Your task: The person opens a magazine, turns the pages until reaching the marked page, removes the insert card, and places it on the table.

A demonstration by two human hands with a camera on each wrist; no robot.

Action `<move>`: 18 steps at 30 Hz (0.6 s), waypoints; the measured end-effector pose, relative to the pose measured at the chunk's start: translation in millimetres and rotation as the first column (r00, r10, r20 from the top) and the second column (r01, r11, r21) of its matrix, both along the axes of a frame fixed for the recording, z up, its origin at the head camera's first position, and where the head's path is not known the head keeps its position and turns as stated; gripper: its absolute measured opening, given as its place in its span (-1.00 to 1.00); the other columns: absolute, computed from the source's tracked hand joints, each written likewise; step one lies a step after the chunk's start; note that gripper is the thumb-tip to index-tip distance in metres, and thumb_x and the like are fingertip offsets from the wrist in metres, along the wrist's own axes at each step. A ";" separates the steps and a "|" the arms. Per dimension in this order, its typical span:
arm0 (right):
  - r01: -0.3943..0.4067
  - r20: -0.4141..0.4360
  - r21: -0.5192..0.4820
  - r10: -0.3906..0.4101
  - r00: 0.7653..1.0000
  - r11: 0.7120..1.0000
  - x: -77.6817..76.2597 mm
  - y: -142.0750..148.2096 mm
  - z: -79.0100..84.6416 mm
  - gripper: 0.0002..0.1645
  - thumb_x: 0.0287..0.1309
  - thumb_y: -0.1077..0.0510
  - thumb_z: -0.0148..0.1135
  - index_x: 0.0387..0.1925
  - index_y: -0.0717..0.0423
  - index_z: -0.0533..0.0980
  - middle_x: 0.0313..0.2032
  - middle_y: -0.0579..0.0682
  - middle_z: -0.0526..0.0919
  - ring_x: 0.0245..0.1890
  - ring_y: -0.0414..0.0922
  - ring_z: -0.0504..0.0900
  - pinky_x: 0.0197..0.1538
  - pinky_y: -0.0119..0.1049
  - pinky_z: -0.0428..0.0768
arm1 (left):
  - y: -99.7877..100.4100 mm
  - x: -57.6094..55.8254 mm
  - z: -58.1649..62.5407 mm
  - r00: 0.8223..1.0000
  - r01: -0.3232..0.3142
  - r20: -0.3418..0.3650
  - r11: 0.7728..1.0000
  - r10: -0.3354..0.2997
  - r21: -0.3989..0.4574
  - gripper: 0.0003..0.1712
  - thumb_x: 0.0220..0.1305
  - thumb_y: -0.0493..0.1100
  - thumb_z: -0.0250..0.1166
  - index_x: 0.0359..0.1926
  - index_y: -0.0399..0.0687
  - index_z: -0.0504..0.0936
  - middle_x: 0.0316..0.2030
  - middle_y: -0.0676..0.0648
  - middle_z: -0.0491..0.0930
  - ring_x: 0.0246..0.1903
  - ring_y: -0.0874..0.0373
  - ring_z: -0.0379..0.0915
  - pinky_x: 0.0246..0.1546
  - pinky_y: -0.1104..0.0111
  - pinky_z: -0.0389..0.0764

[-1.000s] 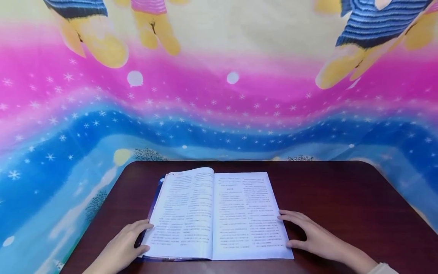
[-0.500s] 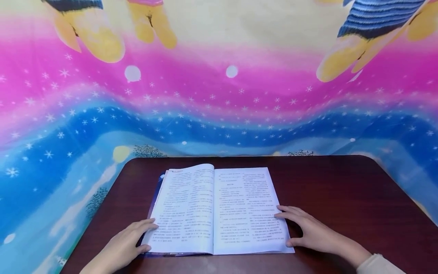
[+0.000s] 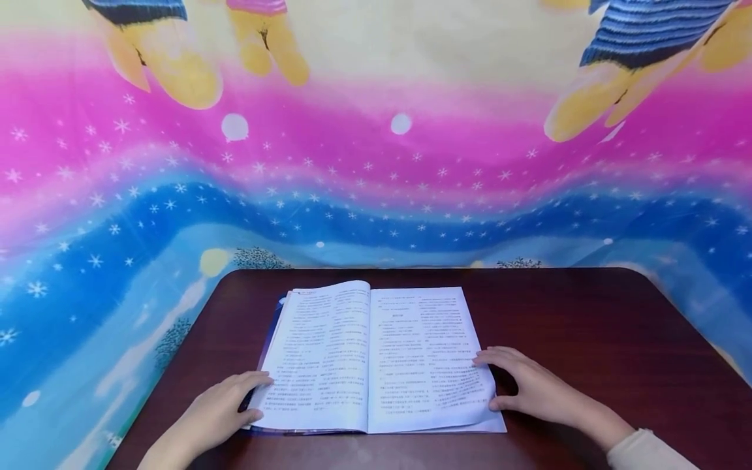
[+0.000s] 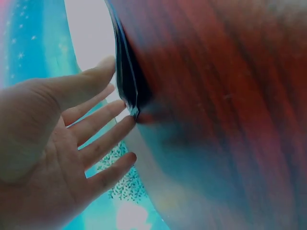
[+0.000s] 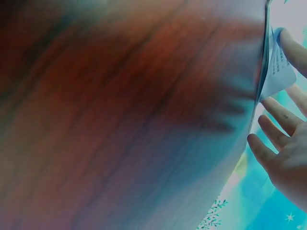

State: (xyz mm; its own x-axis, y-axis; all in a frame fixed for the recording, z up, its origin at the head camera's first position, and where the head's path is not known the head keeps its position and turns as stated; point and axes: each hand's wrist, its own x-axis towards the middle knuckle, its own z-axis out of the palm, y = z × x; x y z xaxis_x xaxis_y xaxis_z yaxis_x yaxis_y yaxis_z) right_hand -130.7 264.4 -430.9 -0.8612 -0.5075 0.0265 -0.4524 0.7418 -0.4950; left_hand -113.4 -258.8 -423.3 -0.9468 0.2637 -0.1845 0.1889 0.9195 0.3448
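An open magazine [image 3: 329, 365] lies on the dark wooden table, printed text on both pages. At its left edge rests my left hand [image 3: 217, 408], fingers extended over the page margin and thumb near the lower corner. In the left wrist view that left hand [image 4: 62, 139] has its fingers spread straight along the magazine's dark edge. On the other side my right hand [image 3: 540, 391] pinches the right page [image 3: 423, 365] between thumb and fingers, and the lower corner is bowed up off the sheet beneath. The right wrist view shows this lifted page corner [image 5: 278, 76] between thumb and fingers.
The brown table [image 3: 587, 339] has rounded far corners and extends on both sides of the magazine. Behind it hangs a colourful cloth backdrop [image 3: 388, 170] with snowflakes and cartoon figures, reaching down to the table's far edge.
The right page's lower corner has risen and curled inward under my right hand, exposing the sheet below. My left hand stays at the left edge. The head view has shifted slightly.
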 end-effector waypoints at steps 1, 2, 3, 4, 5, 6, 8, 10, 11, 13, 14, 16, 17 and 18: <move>0.004 -0.003 -0.002 -0.004 1.000 1.000 -1.1 -0.4 0.1 -0.23 0.00 -0.29 0.44 0.21 -0.09 0.51 0.23 -0.01 0.49 0.27 0.11 0.40 0.16 0.11 0.47 | 0.4 -0.7 1.5 1.000 -0.010 -0.001 1.000 0.010 0.004 -0.47 0.10 -0.12 0.50 0.13 -0.03 0.62 0.16 -0.13 0.56 0.19 -0.16 0.44 0.08 -0.14 0.46; 0.008 -0.009 -0.004 -0.008 1.000 1.000 -2.5 -0.8 0.3 -0.26 -0.01 -0.29 0.44 0.18 -0.09 0.52 0.21 -0.03 0.51 0.25 0.09 0.42 0.16 0.11 0.47 | 1.5 -1.7 3.1 1.000 -0.017 -0.012 1.000 0.017 0.010 -0.50 0.13 -0.12 0.48 0.12 -0.01 0.63 0.15 -0.12 0.57 0.18 -0.15 0.45 0.09 -0.13 0.46; 0.010 -0.019 -0.006 -0.011 1.000 1.000 -3.8 -1.2 0.7 -0.30 -0.01 -0.28 0.45 0.15 -0.11 0.54 0.20 -0.03 0.52 0.24 0.09 0.43 0.15 0.12 0.47 | 3.2 -2.6 4.8 0.999 -0.019 -0.031 1.000 0.020 0.018 -0.53 0.16 -0.13 0.46 0.12 0.01 0.63 0.13 -0.11 0.58 0.17 -0.13 0.46 0.09 -0.12 0.47; 0.014 -0.027 -0.006 -0.014 1.000 1.000 -4.1 -1.2 1.3 -0.34 -0.01 -0.26 0.46 0.11 -0.13 0.55 0.18 -0.04 0.54 0.23 0.08 0.44 0.15 0.12 0.47 | 5.4 -3.2 5.9 0.998 -0.018 -0.057 0.999 0.019 0.028 -0.56 0.19 -0.14 0.45 0.11 0.03 0.64 0.12 -0.09 0.59 0.17 -0.12 0.47 0.10 -0.10 0.47; 0.017 -0.032 -0.006 -0.017 0.999 1.000 -4.5 -1.2 1.9 -0.39 -0.01 -0.25 0.47 0.06 -0.15 0.57 0.17 -0.05 0.55 0.22 0.07 0.45 0.15 0.12 0.47 | 7.8 -3.6 7.1 0.996 -0.014 -0.087 0.999 0.018 0.040 -0.59 0.21 -0.15 0.43 0.10 0.05 0.65 0.11 -0.08 0.60 0.16 -0.10 0.48 0.10 -0.09 0.48; 0.018 -0.037 -0.007 -0.018 0.999 1.000 -4.8 -1.4 2.5 -0.44 -0.01 -0.24 0.47 0.02 -0.18 0.57 0.16 -0.05 0.56 0.22 0.07 0.46 0.15 0.12 0.47 | 10.4 -4.0 8.3 0.993 -0.010 -0.118 0.998 0.016 0.055 -0.62 0.23 -0.16 0.41 0.09 0.07 0.66 0.10 -0.06 0.61 0.16 -0.08 0.48 0.11 -0.08 0.48; 0.019 -0.045 -0.009 -0.019 0.999 1.000 -5.8 -2.0 3.9 -0.51 -0.01 -0.22 0.48 -0.04 -0.23 0.58 0.15 -0.04 0.57 0.22 0.08 0.46 0.16 0.14 0.46 | 15.8 -4.4 10.6 0.986 -0.001 -0.167 0.997 0.015 0.082 -0.65 0.27 -0.17 0.38 0.08 0.10 0.67 0.09 -0.03 0.62 0.15 -0.06 0.49 0.12 -0.06 0.48; 0.015 -0.054 -0.009 -0.016 0.998 1.000 -6.4 -3.0 5.0 -0.54 0.00 -0.21 0.49 -0.07 -0.24 0.58 0.14 -0.04 0.58 0.22 0.08 0.47 0.16 0.14 0.47 | 21.1 -4.8 12.3 0.981 0.008 -0.193 0.995 0.010 0.096 -0.64 0.29 -0.17 0.36 0.11 0.12 0.66 0.09 0.00 0.62 0.16 -0.03 0.49 0.12 -0.05 0.48; 0.013 -0.063 -0.010 -0.014 0.998 1.000 -6.7 -3.6 5.5 -0.55 0.00 -0.19 0.49 -0.07 -0.25 0.58 0.13 -0.04 0.58 0.21 0.07 0.47 0.16 0.13 0.47 | 23.9 -5.0 12.8 0.979 0.014 -0.202 0.995 0.007 0.101 -0.63 0.31 -0.17 0.35 0.13 0.12 0.65 0.09 0.01 0.62 0.16 -0.02 0.49 0.13 -0.04 0.48; 0.010 -0.088 -0.013 -0.011 0.996 1.000 -7.2 -5.0 6.3 -0.55 -0.02 -0.16 0.51 -0.08 -0.25 0.58 0.12 -0.06 0.59 0.20 0.05 0.49 0.15 0.10 0.48 | 29.2 -5.2 13.7 0.976 0.026 -0.216 0.994 -0.001 0.109 -0.61 0.33 -0.16 0.33 0.16 0.12 0.63 0.10 0.03 0.61 0.16 -0.01 0.49 0.13 -0.04 0.49; 0.010 -0.101 -0.014 -0.011 0.995 1.000 -7.3 -5.8 6.7 -0.55 -0.03 -0.15 0.52 -0.08 -0.24 0.58 0.12 -0.07 0.59 0.19 0.03 0.49 0.15 0.09 0.49 | 31.8 -5.3 14.0 0.974 0.036 -0.226 0.993 -0.010 0.112 -0.60 0.33 -0.17 0.33 0.18 0.11 0.62 0.10 0.04 0.61 0.17 0.00 0.49 0.13 -0.03 0.49; 0.012 -0.116 -0.018 -0.014 0.993 1.000 -7.6 -7.1 7.5 -0.54 -0.05 -0.12 0.55 -0.09 -0.25 0.58 0.11 -0.08 0.60 0.19 0.02 0.50 0.15 0.07 0.49 | 36.3 -4.9 14.8 0.968 0.055 -0.249 0.992 -0.024 0.118 -0.60 0.33 -0.17 0.33 0.18 0.11 0.62 0.10 0.05 0.61 0.17 0.01 0.49 0.13 -0.02 0.49; 0.013 -0.118 -0.019 -0.015 0.993 1.000 -7.8 -7.7 7.9 -0.54 -0.06 -0.13 0.55 -0.09 -0.26 0.57 0.12 -0.09 0.60 0.19 0.01 0.50 0.15 0.07 0.49 | 38.2 -4.5 15.5 0.964 0.065 -0.264 0.991 -0.031 0.121 -0.60 0.32 -0.17 0.34 0.17 0.11 0.62 0.10 0.05 0.62 0.16 0.01 0.50 0.12 -0.01 0.50; 0.015 -0.118 -0.019 -0.017 0.993 1.000 -7.9 -8.3 8.2 -0.53 -0.07 -0.14 0.55 -0.09 -0.27 0.57 0.12 -0.10 0.60 0.19 0.01 0.49 0.15 0.07 0.49 | 40.0 -3.9 16.4 0.960 0.075 -0.279 0.990 -0.038 0.123 -0.61 0.31 -0.18 0.34 0.16 0.11 0.63 0.09 0.05 0.62 0.15 0.02 0.50 0.11 -0.01 0.50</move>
State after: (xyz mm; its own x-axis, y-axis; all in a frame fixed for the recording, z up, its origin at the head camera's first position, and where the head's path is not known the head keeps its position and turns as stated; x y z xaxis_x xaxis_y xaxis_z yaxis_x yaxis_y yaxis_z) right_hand -138.6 256.1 -422.7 -0.8595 -0.4924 0.1373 -0.4967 0.7408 -0.4522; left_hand -117.3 -218.8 -406.9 -0.9387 0.3230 0.1207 0.3441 0.8547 0.3887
